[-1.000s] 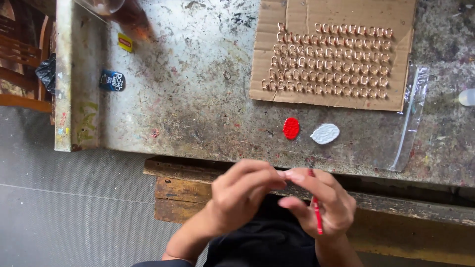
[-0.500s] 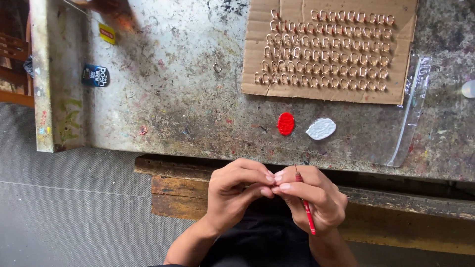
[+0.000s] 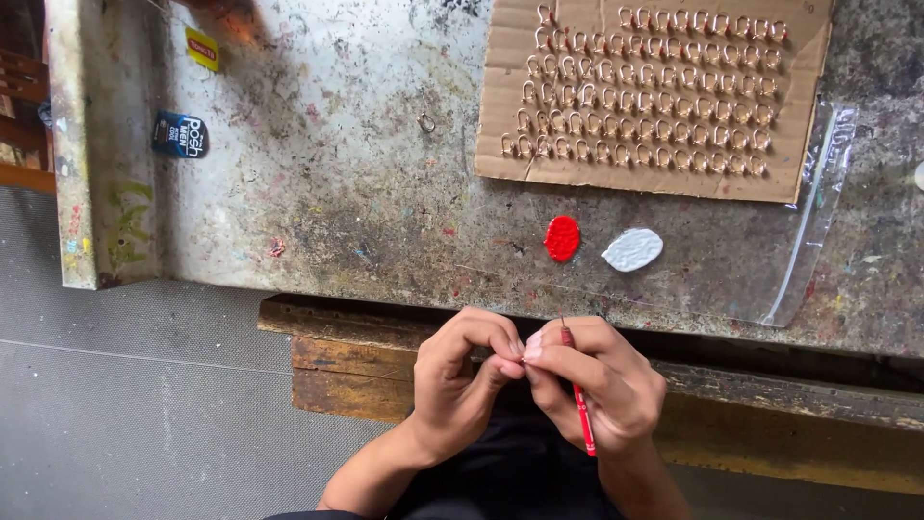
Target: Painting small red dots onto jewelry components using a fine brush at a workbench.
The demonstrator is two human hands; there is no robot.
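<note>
A: What is seen at the left of the workbench point(image 3: 318, 193)?

B: A yellow sticker point(image 3: 202, 48) and a dark blue label point(image 3: 180, 135) are stuck near the left edge, and a small metal ring point(image 3: 425, 122) lies alone on the paint-spattered top.

A: And at the front edge?

B: The left hand point(image 3: 462, 380) and the right hand point(image 3: 597, 380) are brought together, fingertips touching. Something tiny appears to be pinched between them, but what it is cannot be told. A thin red brush point(image 3: 578, 400) is gripped in the right hand, its shaft running down past the palm.

A: Which step is judged to be in hand?

B: A small piece seems to be painted or touched up by hand. Just beyond the hands, 2 dabs lie on the bench: red paint point(image 3: 562, 238) and white paint point(image 3: 632, 249).

A: Farther right?

B: Rows of small ring-shaped pieces point(image 3: 645, 96) are laid on a cardboard sheet point(image 3: 500, 96), with a clear plastic bag point(image 3: 818, 212) beside it. A steady pinch and a lightly loaded tip would be called for next.
</note>
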